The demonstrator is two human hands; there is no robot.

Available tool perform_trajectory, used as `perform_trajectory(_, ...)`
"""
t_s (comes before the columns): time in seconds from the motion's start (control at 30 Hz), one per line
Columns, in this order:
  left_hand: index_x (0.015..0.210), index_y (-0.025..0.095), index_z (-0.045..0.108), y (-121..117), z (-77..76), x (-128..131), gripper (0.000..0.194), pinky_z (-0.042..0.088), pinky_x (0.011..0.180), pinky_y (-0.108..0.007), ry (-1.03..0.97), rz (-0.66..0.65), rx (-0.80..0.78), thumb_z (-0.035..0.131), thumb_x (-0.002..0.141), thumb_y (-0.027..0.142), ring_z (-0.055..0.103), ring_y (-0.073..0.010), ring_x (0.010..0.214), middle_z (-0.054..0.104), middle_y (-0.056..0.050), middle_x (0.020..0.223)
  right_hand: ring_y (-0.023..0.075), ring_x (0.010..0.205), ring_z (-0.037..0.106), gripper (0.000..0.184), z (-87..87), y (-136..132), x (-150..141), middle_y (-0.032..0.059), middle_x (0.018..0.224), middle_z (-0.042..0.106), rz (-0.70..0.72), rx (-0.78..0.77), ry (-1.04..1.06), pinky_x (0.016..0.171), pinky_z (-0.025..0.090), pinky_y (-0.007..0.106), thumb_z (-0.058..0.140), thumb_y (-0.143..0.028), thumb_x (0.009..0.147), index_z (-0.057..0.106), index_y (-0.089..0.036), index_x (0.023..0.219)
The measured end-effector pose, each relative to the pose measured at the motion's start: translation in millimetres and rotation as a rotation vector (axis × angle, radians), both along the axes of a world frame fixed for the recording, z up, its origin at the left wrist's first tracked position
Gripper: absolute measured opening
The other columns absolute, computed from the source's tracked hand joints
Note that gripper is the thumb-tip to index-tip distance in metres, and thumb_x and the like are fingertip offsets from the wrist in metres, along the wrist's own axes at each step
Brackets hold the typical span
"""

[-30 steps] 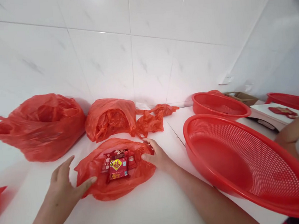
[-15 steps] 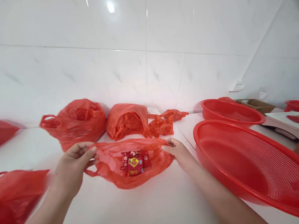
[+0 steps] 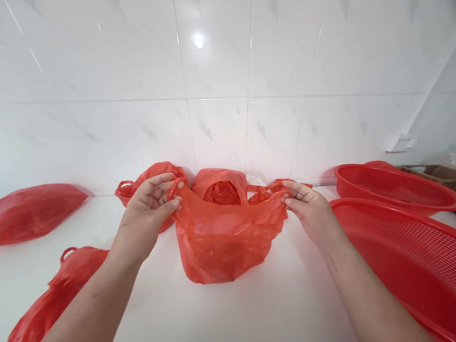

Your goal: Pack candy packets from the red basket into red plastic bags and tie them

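Note:
A thin red plastic bag (image 3: 226,240) hangs between my two hands over the white table, its front side facing me. My left hand (image 3: 147,210) pinches its left handle between thumb and fingers. At the other top corner, my right hand (image 3: 304,201) grips the right handle with the fingertips. A darker, boxy shape shows faintly through the lower part of the bag; its contents are otherwise hidden. Right behind it sit a bundled red bag (image 3: 223,184) and a crumpled red bag (image 3: 273,187) by the wall.
A red perforated basket (image 3: 417,239) stands on the right, with another red basket (image 3: 396,183) behind it. Farther back is a cardboard box (image 3: 447,175). On the left lie a filled red bag (image 3: 35,212) and another red bag (image 3: 72,269) beside my forearm.
Both hands have raised the bag's handles, so its mouth no longer faces me and the red packets inside are covered. The view has turned slightly left.

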State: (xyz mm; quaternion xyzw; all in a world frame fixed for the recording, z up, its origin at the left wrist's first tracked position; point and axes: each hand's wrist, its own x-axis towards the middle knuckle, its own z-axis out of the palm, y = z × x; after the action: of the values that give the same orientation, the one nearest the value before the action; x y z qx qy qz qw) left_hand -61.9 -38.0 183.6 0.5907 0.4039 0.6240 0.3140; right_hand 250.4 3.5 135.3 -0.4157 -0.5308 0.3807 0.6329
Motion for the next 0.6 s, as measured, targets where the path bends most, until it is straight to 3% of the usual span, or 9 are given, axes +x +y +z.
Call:
perform_trajectory(0.1,0.115,0.025,0.057,0,5.5,0,0.036,0.052,0.079,-0.033,0.278,0.274,0.128,0.058,0.079,0.02,0.063,-0.0184,0.092,0.067,-0.001,0.091,0.0198,0.088,0.061,0.024,8.8,5,-1,0.0062,0.095,0.068,-0.244,0.134,-0.262,0.081,0.048,0.037,0.058,-0.022,0.073,0.069,-0.019,0.093)
perform_trajectory(0.17,0.107,0.026,0.062,-1,9.5,0,0.029,0.05,0.081,-0.036,0.461,0.442,0.191,0.053,0.08,0.02,0.064,-0.019,0.089,0.068,0.0,0.089,0.0203,0.091,0.061,0.02,12.3,11,-3,0.006,0.098,0.068,-0.391,0.223,-0.316,0.085,0.047,0.037,0.054,-0.021,0.074,0.07,-0.02,0.083)
perform_trajectory(0.23,0.094,0.026,0.066,-1,13.7,2,0.02,0.05,0.078,-0.035,0.591,0.534,0.218,0.054,0.079,0.021,0.063,-0.0195,0.084,0.068,0.0,0.085,0.0207,0.091,0.062,0.019,15.1,21,-9,0.0058,0.097,0.068,-0.387,0.225,-0.201,0.083,0.048,0.036,0.054,-0.022,0.073,0.07,-0.02,0.084)
perform_trajectory(0.3,0.083,0.025,0.065,0,17.2,5,0.011,0.049,0.068,-0.033,0.631,0.554,0.176,0.057,0.077,0.025,0.062,-0.0186,0.074,0.065,0.001,0.076,0.0207,0.084,0.064,0.022,17.8,31,-21,0.0054,0.088,0.069,-0.257,0.124,0.024,0.073,0.051,0.035,0.057,-0.025,0.072,0.067,-0.02,0.091)
perform_trajectory(0.37,0.076,0.023,0.061,4,18.8,10,0.006,0.047,0.056,-0.029,0.548,0.489,0.078,0.058,0.076,0.028,0.058,-0.0158,0.061,0.061,0.002,0.068,0.019,0.069,0.063,0.028,20.5,38,-38,0.0022,0.072,0.066,-0.081,0.002,0.232,0.062,0.051,0.032,0.06,-0.031,0.071,0.062,-0.02,0.097)
perform_trajectory(0.43,0.074,0.021,0.056,10,18.1,17,0.01,0.046,0.05,-0.027,0.38,0.347,-0.015,0.059,0.075,0.031,0.056,-0.0133,0.054,0.058,0.003,0.064,0.0144,0.053,0.056,0.031,22.8,38,-59,-0.0043,0.055,0.056,0.107,-0.08,0.313,0.053,0.047,0.028,0.062,-0.038,0.072,0.06,-0.021,0.097)
perform_trajectory(0.53,0.076,0.02,0.052,18,14.3,29,0.014,0.051,0.054,-0.027,0.156,0.131,-0.081,0.061,0.075,0.031,0.059,-0.013,0.056,0.057,0.003,0.065,0.0085,0.043,0.041,0.033,24.1,27,-88,-0.0095,0.047,0.043,0.365,-0.062,0.155,0.046,0.037,0.022,0.064,-0.04,0.074,0.059,-0.022,0.102)
perform_trajectory(0.6,0.079,0.019,0.053,20,10.9,37,0.014,0.052,0.058,-0.027,0.112,0.003,-0.081,0.061,0.076,0.029,0.06,-0.013,0.061,0.057,0.003,0.065,0.0077,0.045,0.04,0.034,22.8,18,-102,-0.0094,0.05,0.044,0.525,-0.031,-0.019,0.047,0.033,0.021,0.067,-0.034,0.073,0.059,-0.023,0.104)
